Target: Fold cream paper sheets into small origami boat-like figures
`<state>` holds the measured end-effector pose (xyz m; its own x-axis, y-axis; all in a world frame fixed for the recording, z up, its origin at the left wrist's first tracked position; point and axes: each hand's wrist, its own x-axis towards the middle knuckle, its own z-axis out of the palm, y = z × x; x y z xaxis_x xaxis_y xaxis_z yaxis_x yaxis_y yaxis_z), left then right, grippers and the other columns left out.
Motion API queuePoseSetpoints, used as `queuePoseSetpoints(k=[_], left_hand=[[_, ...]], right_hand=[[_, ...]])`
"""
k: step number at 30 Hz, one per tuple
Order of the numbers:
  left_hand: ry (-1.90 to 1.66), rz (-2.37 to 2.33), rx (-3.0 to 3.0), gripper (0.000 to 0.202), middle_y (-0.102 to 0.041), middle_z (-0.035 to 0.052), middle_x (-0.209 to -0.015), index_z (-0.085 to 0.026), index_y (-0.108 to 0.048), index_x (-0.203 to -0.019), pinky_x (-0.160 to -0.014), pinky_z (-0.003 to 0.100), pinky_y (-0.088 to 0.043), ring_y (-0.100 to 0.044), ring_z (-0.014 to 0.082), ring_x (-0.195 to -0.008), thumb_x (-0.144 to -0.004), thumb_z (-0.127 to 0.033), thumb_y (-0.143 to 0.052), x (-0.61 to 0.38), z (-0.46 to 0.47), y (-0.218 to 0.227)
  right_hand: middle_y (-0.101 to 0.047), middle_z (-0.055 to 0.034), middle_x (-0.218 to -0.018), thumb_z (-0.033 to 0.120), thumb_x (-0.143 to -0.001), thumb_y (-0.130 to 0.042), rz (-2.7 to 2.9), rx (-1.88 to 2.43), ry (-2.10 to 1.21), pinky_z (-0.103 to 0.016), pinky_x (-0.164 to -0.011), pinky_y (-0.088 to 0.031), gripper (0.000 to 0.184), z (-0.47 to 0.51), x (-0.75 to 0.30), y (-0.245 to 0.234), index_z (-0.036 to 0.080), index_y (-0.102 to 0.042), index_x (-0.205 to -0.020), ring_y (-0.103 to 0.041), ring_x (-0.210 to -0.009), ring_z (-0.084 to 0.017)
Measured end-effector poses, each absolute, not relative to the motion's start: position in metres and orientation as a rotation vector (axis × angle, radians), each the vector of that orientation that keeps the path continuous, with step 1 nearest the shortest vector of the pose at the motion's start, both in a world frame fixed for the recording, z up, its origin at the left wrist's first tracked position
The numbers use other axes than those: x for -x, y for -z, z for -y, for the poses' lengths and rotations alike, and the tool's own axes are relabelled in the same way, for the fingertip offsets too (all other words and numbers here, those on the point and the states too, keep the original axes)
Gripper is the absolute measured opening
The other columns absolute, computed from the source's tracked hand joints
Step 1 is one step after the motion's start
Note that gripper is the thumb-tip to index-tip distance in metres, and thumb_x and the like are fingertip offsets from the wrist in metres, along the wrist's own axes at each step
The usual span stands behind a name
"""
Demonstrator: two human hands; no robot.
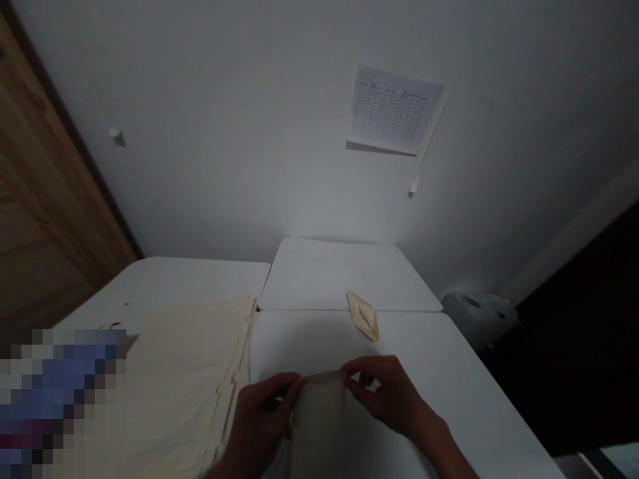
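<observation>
Left hand (264, 416): at near table's (452, 406) front edge, thumb and fingers pressed together on upper left corner of sheet (317, 422).
Right hand (384, 399): thumb and fingers pinching upper right corner of same sheet; wrist angled in from lower right.
Grip: both hands closed in pinches, sheet's top edge pulled taut between them; individual finger positions partly hidden by hands and paper.
Sheet: cream, thin, probably paper, though fabric not ruled out in dim light; upright portion hanging or resting below top edge, lower end beyond bottom of frame.
Stack: cream sheets or folders (184, 379), thick, lying just left of left hand, ragged tabbed edge toward sheet; overlapping onto near table and left table (174, 283).
Folded piece: small, cream, pointed, boat-like (363, 316), lying across seam of near table and far table (324, 273), well ahead of both hands, touched by neither.
Tables: three white tops, edges abutting.
Small marks: red specks on left table, near stack's far edge.
Blurred patch: blue and pink, pixelated (50, 406), at lower left, beside stack; contents cannot be told.
Wall: white (249, 166), bearing grid printout (392, 110), white strip (429, 140), peg (116, 134).
Left side: wooden panel (44, 199).
Right side: white tub (479, 319), beside near table's far corner.
</observation>
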<state>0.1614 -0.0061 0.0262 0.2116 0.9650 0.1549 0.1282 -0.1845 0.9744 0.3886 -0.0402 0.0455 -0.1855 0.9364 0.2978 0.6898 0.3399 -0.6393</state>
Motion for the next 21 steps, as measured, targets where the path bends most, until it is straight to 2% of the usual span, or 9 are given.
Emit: queuePoseSetpoints(k=[7,14,21], left_hand=[[-1.11,-1.08,-1.555,0.025,-0.065,-0.0012,-0.055,-0.017,-0.071,-0.071,-0.031,0.017,-0.045,-0.054,0.0105,-0.032,-0.078,-0.04,-0.063,-0.16,0.006,-0.028],[-1.096,-1.079,-1.596,0.025,-0.065,-0.0007,-0.056,-0.018,-0.071,-0.072,-0.033,0.016,-0.045,-0.055,0.0107,-0.034,-0.08,-0.039,-0.062,-0.16,0.006,-0.024],[-1.054,-1.032,-1.656,0.025,-0.064,-0.0002,-0.054,-0.017,-0.071,-0.068,-0.033,0.014,-0.043,-0.053,0.0093,-0.034,-0.081,-0.037,-0.061,-0.158,0.006,-0.027]], right_hand=[[-0.071,-0.0012,-0.08,0.021,-0.08,-0.062,1.931,1.41,-0.484,-0.022,-0.061,-0.051,0.017,0.039,-0.387,-0.045,0.023,-0.071,-0.095,-0.064,-0.065,-0.013],[-0.067,-0.0014,-0.074,0.021,-0.078,-0.063,1.935,1.438,-0.495,-0.024,-0.06,-0.049,0.007,0.04,-0.385,-0.048,0.02,-0.069,-0.083,-0.061,-0.063,-0.013],[-0.065,0.0011,-0.07,0.017,-0.076,-0.062,2.013,1.497,-0.78,-0.019,-0.055,-0.045,0.004,0.038,-0.384,-0.067,0.018,-0.062,-0.08,-0.06,-0.061,-0.01]])
